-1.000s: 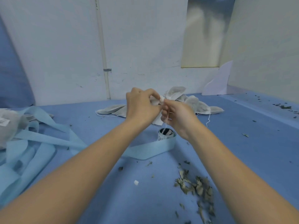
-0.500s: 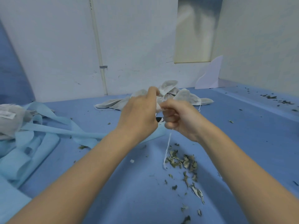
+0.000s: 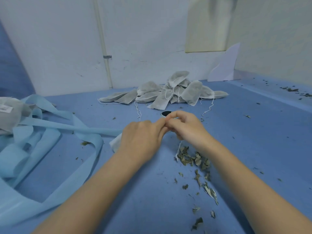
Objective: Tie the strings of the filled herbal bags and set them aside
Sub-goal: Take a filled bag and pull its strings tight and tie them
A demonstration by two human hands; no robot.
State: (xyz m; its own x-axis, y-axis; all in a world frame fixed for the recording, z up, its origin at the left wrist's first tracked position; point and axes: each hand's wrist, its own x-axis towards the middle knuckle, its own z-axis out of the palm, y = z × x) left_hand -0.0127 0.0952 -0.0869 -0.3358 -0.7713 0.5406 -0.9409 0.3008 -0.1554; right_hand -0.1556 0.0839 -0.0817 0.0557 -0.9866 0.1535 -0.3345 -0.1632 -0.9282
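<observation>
Both forearms enter from the bottom edge and converge at frame centre, low over the blue table [image 3: 253, 132].

Left hand [image 3: 141, 139]: back of hand up, knuckles toward the camera, fingers curled down over a white herbal bag [image 3: 115, 144]. Only one corner of that bag shows, poking out at the hand's left side against the table. The fingertips reach right and meet the other hand.

Right hand [image 3: 187, 127]: wrist angled in from the lower right, fingers curled tight, thumb and forefinger pressed together at the top, pinching at the point where both hands touch. A thin white string [image 3: 178, 150] hangs from under this hand, its frayed end lying on the table at the edge of a scatter of dried herb leaves [image 3: 195, 159]. The pinch itself is too small and blurred to see the string inside it.

Just behind the hands, a small dark round opening [image 3: 166, 113], partly hidden by the right fingers; what it is cannot be told.

Upper centre, against the white wall [image 3: 59, 48]: a pile of filled herbal bags [image 3: 168, 93], greyish, overlapping, loose strings trailing forward onto the table. Well apart from the hands.

Left of frame: tangled light-blue fabric strips [image 3: 50, 132], one long strip running right toward the left hand. A grey pouch with a white label [image 3: 10, 114] sits at the far left edge.

More leaf crumbs trail toward the lower right.
</observation>
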